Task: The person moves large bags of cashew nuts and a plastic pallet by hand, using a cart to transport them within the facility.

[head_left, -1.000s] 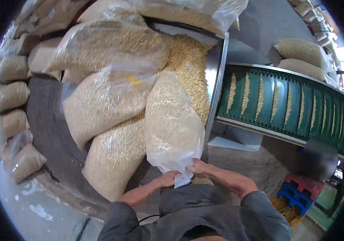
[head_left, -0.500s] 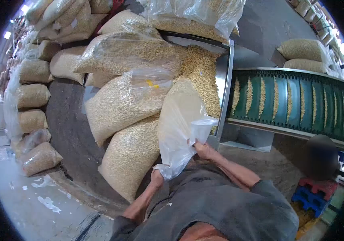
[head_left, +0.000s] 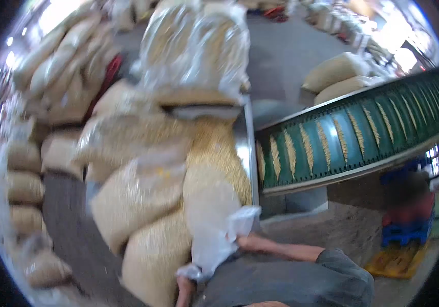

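Observation:
A translucent white plastic bag hangs slack in front of me, its far end lying on a heap of pale kernels or nuts in a metal hopper. My left hand is closed on the gathered near-left corner of the bag. Higher up and to the right, my right hand grips its right edge, where a folded flap of plastic sticks out. Just left of the bag lie two filled sacks, and another clear-wrapped sack rests beyond them. Motion blur softens the details.
A green cleated conveyor carrying rows of kernels rises to the right from the hopper. Stacked sacks stand at the left, and plastic-covered sacks lie behind the hopper. A blurred person is near blue pallets at the right.
My view has tilted up and turned, so the hopper and sacks appear lower and further left, and more conveyor shows. Both hands keep their hold on the plastic bag.

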Motion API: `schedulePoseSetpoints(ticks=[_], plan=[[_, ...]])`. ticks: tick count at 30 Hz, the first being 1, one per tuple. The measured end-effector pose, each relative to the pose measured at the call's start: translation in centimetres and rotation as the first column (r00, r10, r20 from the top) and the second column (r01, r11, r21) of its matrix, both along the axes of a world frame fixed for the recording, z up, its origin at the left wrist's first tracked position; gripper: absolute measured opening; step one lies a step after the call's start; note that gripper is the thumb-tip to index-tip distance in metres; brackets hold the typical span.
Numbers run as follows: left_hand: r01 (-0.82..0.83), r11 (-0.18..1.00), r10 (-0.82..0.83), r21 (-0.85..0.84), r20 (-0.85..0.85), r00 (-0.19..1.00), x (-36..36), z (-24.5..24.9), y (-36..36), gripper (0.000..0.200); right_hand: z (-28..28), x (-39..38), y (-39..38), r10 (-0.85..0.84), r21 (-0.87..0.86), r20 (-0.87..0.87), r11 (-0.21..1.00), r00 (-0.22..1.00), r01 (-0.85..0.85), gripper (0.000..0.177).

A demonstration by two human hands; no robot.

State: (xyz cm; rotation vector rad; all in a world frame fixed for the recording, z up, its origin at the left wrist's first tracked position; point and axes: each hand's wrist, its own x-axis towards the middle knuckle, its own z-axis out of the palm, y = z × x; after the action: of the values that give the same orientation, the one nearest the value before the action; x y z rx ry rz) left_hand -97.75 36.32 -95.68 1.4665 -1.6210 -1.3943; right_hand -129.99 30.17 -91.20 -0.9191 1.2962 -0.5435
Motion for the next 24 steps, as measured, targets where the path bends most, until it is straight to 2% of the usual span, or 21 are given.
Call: schedulePoseSetpoints(ticks=[2,3,5,6,8,9,10,11,12,14,16,17,18,19,20,22,23,24], plan=[[-0.01,0.965,0.048,-0.263,0.138,0.989,-1.1,2.4,-0.7,0.031,6.1,0.0,-1.5,-0.065,0.122,-0.067,0.99,0.996,0.072,0.046],[-0.024,0.969,0.063,-0.244,0.154,0.986,-0.5,2.1,-1.8,0.031,5.0,0.4,-2.7,-0.101,0.084,-0.058,0.991,0.993,0.105,0.046],[0.003,0.992,0.017,-0.129,0.155,0.988,-1.4,-0.1,-5.5,0.031,-0.6,0.0,-3.9,0.016,-0.088,0.15,0.996,0.988,-0.003,0.048],[0.027,0.996,-0.014,-0.081,0.149,0.989,-1.2,-1.7,-7.1,0.031,-5.1,1.0,-4.7,0.0,-0.117,0.15,0.993,0.989,0.018,0.048],[0.068,0.998,-0.068,0.003,0.141,0.988,-1.3,-4.2,-10.3,0.031,-12.6,2.3,-6.7,0.001,-0.225,-0.019,0.974,1.0,-0.006,0.049],[0.084,0.996,-0.087,0.033,0.137,0.987,-1.0,-5.5,-11.9,0.031,-13.2,2.9,-7.7,-0.106,-0.231,-0.025,0.968,0.994,0.098,0.049],[0.105,0.992,-0.113,0.067,0.131,0.985,-0.4,-5.7,-13.2,0.031,-10.7,2.5,-8.8,-0.112,-0.224,-0.043,0.97,0.993,0.1,0.049],[0.125,0.989,-0.135,0.082,0.128,0.983,0.1,-7.0,-14.3,0.031,-8.7,2.2,-10.2,-0.198,-0.19,0.061,0.96,0.978,0.206,0.048],[0.145,0.984,-0.158,0.107,0.116,0.981,1.2,-8.4,-16.0,0.031,-9.1,3.7,-11.8,-0.285,-0.141,0.151,0.942,0.947,0.306,0.048],[0.171,0.977,-0.186,0.131,0.114,0.976,2.4,-10.4,-17.5,0.031,-13.2,4.4,-14.3,-0.319,-0.098,0.215,0.933,0.923,0.345,0.046],[0.189,0.971,-0.206,0.147,0.107,0.973,3.4,-12.6,-19.1,0.031,-15.2,5.7,-15.8,-0.156,-0.217,0.053,0.962,0.986,0.164,0.05],[0.193,0.966,-0.211,0.169,0.097,0.973,3.6,-12.7,-19.2,0.031,-14.0,5.5,-15.5,-0.154,-0.205,0.039,0.966,0.987,0.159,0.05],[0.2,0.965,-0.217,0.168,0.089,0.972,4.5,-14.3,-20.0,0.031,-15.0,7.1,-16.3,-0.061,-0.412,-0.093,0.911,0.994,0.017,0.053],[0.213,0.959,-0.231,0.185,0.083,0.969,5.0,-15.0,-20.5,0.031,-15.4,8.4,-16.8,0.001,-0.576,-0.243,0.805,0.97,-0.146,0.057],[0.226,0.956,-0.244,0.188,0.078,0.967,5.5,-15.8,-21.2,0.031,-15.1,8.9,-16.9,-0.001,-0.577,-0.244,0.804,0.97,-0.144,0.057],[0.252,0.949,-0.268,0.19,0.062,0.961,6.7,-18.0,-22.4,0.031,-13.6,9.8,-17.3,0.175,-0.667,-0.265,0.677,0.948,-0.311,0.069],[0.268,0.945,-0.283,0.189,0.056,0.957,7.3,-19.2,-23.0,0.031,-16.1,10.0,-18.0,0.174,-0.73,-0.298,0.593,0.939,-0.341,0.075],[0.281,0.942,-0.293,0.183,0.041,0.955,7.9,-20.1,-23.6,0.031,-16.6,10.1,-18.1,0.17,-0.721,-0.304,0.602,0.937,-0.343,0.075]])
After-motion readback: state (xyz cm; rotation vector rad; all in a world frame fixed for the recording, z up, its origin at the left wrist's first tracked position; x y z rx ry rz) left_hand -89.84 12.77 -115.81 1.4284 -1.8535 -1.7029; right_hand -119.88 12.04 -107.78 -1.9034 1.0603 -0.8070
